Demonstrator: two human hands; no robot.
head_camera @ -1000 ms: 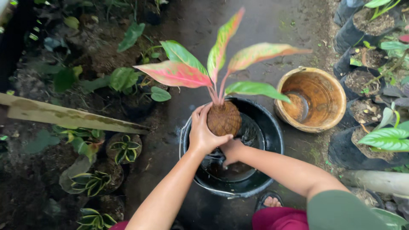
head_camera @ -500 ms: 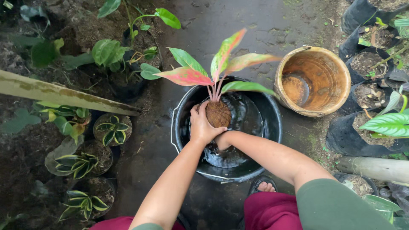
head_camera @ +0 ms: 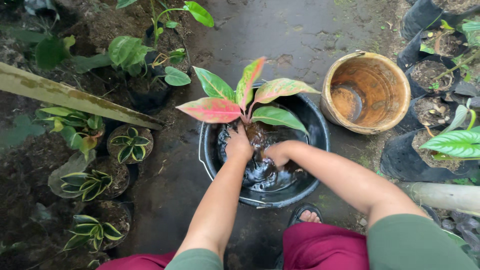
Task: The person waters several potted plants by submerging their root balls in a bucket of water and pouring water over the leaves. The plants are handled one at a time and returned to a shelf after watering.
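Small plant with pink-and-green pointed leaves [head_camera: 243,97] stood upright, brown root ball [head_camera: 256,136] lowered into dark water inside round black plastic bucket [head_camera: 315,125]. Held at root ball from both sides, leaves fanned out above rim, one pink leaf reaching left past edge. Sat on wet dark ground, thin wire handle hanging down on left side

plant [head_camera: 243,102] in bucket [head_camera: 320,131], pail [head_camera: 371,92] right

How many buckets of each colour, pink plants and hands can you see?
Black bucket: 1
Brown bucket: 1
Pink-and-green plant: 1
Hands: 2, the left hand and the right hand
Total: 5
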